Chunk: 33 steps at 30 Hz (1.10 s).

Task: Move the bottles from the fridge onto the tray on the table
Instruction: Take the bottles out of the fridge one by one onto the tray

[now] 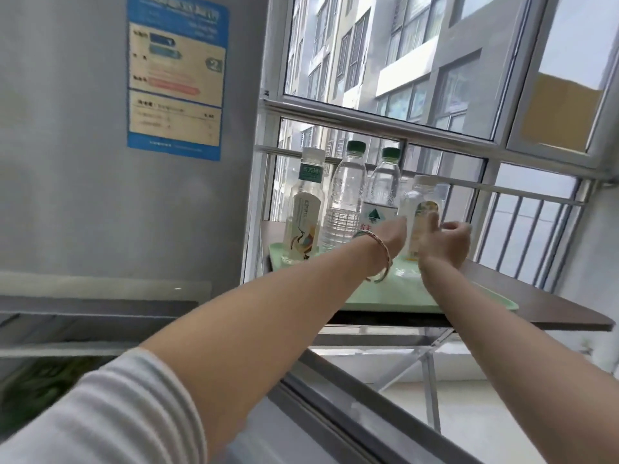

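Note:
A pale green tray lies on the dark table beside the grey fridge. Three bottles stand at the tray's far left: a white-capped tea bottle, a clear green-capped bottle, and a labelled green-capped bottle. To their right a yellow-labelled bottle stands upright over the tray. My left hand, with a bracelet on the wrist, presses against its left side. My right hand curls around its right side. The bottle's base is hidden and blurred.
A window with metal railing runs close behind the table. The tray's near half is bare. At lower left a fridge compartment shows green contents. A steel ledge runs under the table's front edge.

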Available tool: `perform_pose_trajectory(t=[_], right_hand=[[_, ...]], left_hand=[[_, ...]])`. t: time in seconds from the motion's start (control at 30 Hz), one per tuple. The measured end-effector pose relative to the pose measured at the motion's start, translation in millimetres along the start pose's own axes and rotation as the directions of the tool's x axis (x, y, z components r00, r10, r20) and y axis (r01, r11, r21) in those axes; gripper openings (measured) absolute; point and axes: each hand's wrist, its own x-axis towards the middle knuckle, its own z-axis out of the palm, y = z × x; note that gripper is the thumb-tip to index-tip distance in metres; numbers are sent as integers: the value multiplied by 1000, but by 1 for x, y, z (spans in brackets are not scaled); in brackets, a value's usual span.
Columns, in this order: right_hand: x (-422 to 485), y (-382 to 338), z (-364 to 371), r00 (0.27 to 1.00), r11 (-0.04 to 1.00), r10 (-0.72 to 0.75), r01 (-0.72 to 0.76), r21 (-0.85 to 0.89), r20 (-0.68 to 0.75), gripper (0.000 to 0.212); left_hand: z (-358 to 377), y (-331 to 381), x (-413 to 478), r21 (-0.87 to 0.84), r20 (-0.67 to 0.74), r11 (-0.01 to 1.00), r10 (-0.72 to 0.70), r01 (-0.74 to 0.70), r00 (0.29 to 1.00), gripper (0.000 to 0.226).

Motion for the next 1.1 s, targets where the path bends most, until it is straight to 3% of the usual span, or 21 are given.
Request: perform_pose_trajectory(t=[0.07,0.2,0.4,0.53,0.6,0.7,0.87,0.97,1.1], right_hand=[[-22,-15,-3,985,983,-170,169,65,11,26],[-70,-45,1,897,919,-393,377,112,203,19],[-167,-87,7,780,885,-447,313,345,439,32],[-239,-95,7,660,883,-446,212,419,605,38],[-274,-91,10,549,906,-419,197,375,723,41],[-325,-80,19,318,941,-307,241,237,897,38],[-391,-53,47,-59,946,11,323,9,998,29],[-424,-33,64,-134,900,101,434,-33,986,33],[-457,-5,98,-124,869,172,486,-91,977,35]], left_hand=[[-16,7,-11,-2,-57,1000,25,-25,998,36],[-50,16,-42,71,-116,994,95,-87,989,34],[-119,21,-112,217,-316,972,160,-93,935,32],[-171,5,-171,218,-443,973,35,70,896,26],[-199,-13,-196,279,-484,946,-11,166,875,27],[-240,-52,-223,366,-547,859,-112,357,830,33],[-288,-110,-250,574,-519,604,-253,552,816,36],[-309,-140,-256,624,-504,507,-319,594,802,32],[-343,-181,-250,583,-543,496,-350,643,763,35]])
